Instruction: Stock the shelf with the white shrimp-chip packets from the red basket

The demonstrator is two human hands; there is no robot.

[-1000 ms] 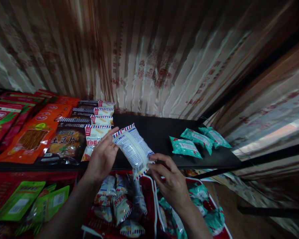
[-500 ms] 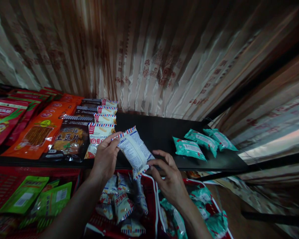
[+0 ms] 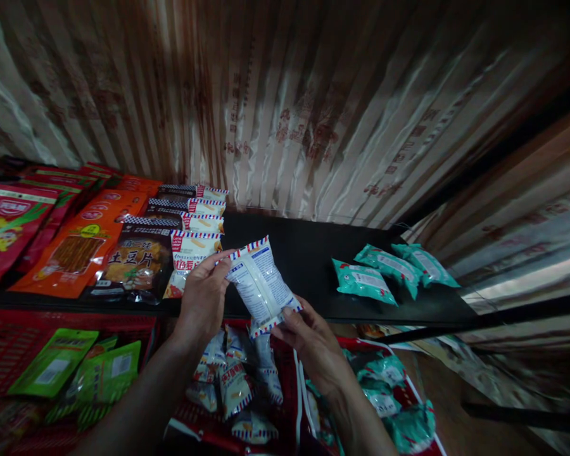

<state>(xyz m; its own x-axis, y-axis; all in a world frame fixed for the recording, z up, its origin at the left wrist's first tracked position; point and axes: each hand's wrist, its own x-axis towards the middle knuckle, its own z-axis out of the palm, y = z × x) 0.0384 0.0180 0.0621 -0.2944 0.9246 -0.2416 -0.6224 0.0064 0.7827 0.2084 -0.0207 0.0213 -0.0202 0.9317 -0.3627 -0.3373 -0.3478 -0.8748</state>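
A white snack bag (image 3: pixel 261 285) with red-and-blue striped ends is held up over the front of the black shelf (image 3: pixel 308 253), its printed back facing me. My left hand (image 3: pixel 204 294) pinches the bag's upper left corner. At the lower right end, my right hand (image 3: pixel 308 339) grips the bag with the thumb on top and the fingers underneath. Just left of the held bag, a row of matching white bags (image 3: pixel 192 253) stands on the shelf, front faces showing. Below my hands, more of these bags lie in a red basket (image 3: pixel 289 380).
On the shelf's left lie black potato-slice packs (image 3: pixel 137 259), orange packs (image 3: pixel 83 247) and red packs (image 3: pixel 14 234). Several teal bags (image 3: pixel 363 282) lie at its right end. Below are green packs (image 3: pixel 52 367) in a red basket and teal bags (image 3: pixel 411 427). A pleated curtain (image 3: pixel 275 114) hangs behind.
My right hand has closed from loosely spread fingers into a grip on the bag's lower end. The bag has shifted slightly up and right. My left hand keeps its pinch.
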